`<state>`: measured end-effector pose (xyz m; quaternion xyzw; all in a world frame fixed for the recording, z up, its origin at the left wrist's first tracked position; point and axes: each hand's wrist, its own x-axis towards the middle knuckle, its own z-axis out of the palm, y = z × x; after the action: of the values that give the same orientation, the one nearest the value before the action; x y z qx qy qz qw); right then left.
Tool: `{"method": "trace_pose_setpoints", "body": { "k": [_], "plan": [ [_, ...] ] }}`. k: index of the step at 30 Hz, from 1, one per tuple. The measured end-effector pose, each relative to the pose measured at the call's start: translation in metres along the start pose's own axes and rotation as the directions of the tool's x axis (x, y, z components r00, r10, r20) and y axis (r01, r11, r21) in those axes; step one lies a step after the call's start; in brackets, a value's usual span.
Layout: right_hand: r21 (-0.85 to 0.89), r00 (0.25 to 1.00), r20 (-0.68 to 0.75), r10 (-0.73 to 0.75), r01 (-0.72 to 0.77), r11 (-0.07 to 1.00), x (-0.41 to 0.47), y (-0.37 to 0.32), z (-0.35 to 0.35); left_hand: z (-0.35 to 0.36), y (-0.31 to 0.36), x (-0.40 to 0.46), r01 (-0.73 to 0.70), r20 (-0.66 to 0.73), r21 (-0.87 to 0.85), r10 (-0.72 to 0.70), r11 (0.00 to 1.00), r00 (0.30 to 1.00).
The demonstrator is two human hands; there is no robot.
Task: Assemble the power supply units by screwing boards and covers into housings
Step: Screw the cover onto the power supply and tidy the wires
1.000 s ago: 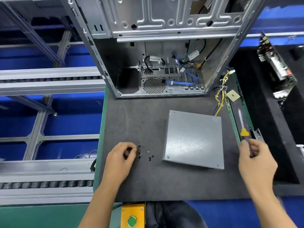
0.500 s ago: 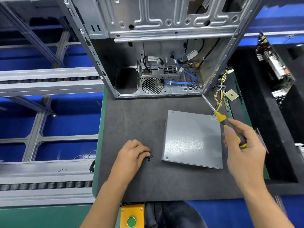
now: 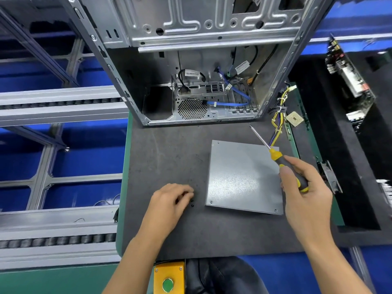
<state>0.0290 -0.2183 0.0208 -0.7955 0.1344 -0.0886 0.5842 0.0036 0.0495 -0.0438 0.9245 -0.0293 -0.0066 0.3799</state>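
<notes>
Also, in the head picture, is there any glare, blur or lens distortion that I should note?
Head view: a soft light sheen lies on the grey cover; straight rails and the computer case bow outward toward the edges, a wide-angle effect; the left hand looks slightly soft at the fingers, so the small screws beside it are hard to count; the right hand and screwdriver are sharp.

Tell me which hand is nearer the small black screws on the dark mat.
Left. The left hand is right beside the small black screws; the right hand, gripping the yellow-and-black screwdriver, is beyond the flat grey metal cover.
</notes>
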Motion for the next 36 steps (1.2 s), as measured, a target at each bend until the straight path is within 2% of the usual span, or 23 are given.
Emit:
{"method": "trace_pose_setpoints", "body": {
  "k": [2, 5, 13, 22, 26, 28, 30, 31, 32, 33, 34, 35, 36],
  "plan": [
    [0.009, 1.000, 0.000, 0.006, -0.006, 1.000, -0.001, -0.001, 0.000, 0.002, 0.002, 0.001, -0.101, 0.092, 0.090, 0.093, 0.991, 0.991],
    [0.020, 1.000, -0.003, 0.009, -0.008, 1.000, -0.003, -0.002, 0.001, 0.005, 0.005, 0.003, -0.123, 0.192, 0.156, 0.092, 0.980, 0.977],
    [0.005, 1.000, -0.008, 0.014, -0.014, 1.000, -0.006, -0.001, 0.000, 0.011, 0.012, -0.003, -0.264, 0.257, 0.273, 0.195, 0.925, 0.947],
    [0.007, 1.000, -0.005, 0.002, -0.002, 1.000, -0.003, 0.000, -0.001, 0.011, 0.018, 0.002, -0.336, 0.380, 0.404, 0.178, 0.851, 0.908],
    [-0.008, 1.000, -0.012, -0.013, 0.013, 1.000, -0.001, -0.001, -0.003, 0.020, 0.017, -0.001, -0.280, 0.387, 0.440, 0.101, 0.853, 0.916],
    [-0.009, 1.000, -0.007, -0.008, 0.008, 1.000, -0.001, -0.002, -0.003, 0.022, 0.016, 0.002, -0.202, 0.397, 0.393, 0.033, 0.897, 0.917],
    [0.001, 1.000, -0.003, 0.000, 0.000, 1.000, -0.001, -0.002, -0.003, 0.018, 0.017, 0.007, 0.082, 0.298, 0.168, -0.130, 0.982, 0.946],
    [0.006, 1.000, -0.005, 0.004, -0.004, 1.000, -0.001, -0.002, -0.002, 0.014, 0.018, 0.011, 0.279, 0.244, -0.024, -0.265, 0.960, 0.933],
    [0.014, 1.000, -0.004, 0.010, -0.010, 1.000, -0.001, -0.003, -0.003, 0.010, 0.018, 0.016, 0.453, 0.215, -0.284, -0.405, 0.845, 0.889],
    [0.024, 1.000, 0.003, 0.016, -0.017, 1.000, 0.000, -0.002, -0.003, 0.007, 0.017, 0.020, 0.552, 0.237, -0.544, -0.515, 0.632, 0.824],
    [0.041, 0.999, 0.019, 0.027, -0.027, 0.999, 0.001, -0.002, -0.003, 0.005, 0.017, 0.023, 0.570, 0.307, -0.734, -0.569, 0.368, 0.763],
    [0.066, 0.998, 0.039, 0.039, -0.041, 0.997, 0.002, -0.002, -0.003, 0.003, 0.020, 0.026, 0.534, 0.394, -0.839, -0.561, 0.103, 0.728],
    [0.107, 0.997, 0.061, 0.053, -0.059, 0.992, 0.003, -0.002, -0.002, 0.002, 0.025, 0.029, 0.486, 0.464, -0.867, -0.521, -0.105, 0.716]
  ]
}}
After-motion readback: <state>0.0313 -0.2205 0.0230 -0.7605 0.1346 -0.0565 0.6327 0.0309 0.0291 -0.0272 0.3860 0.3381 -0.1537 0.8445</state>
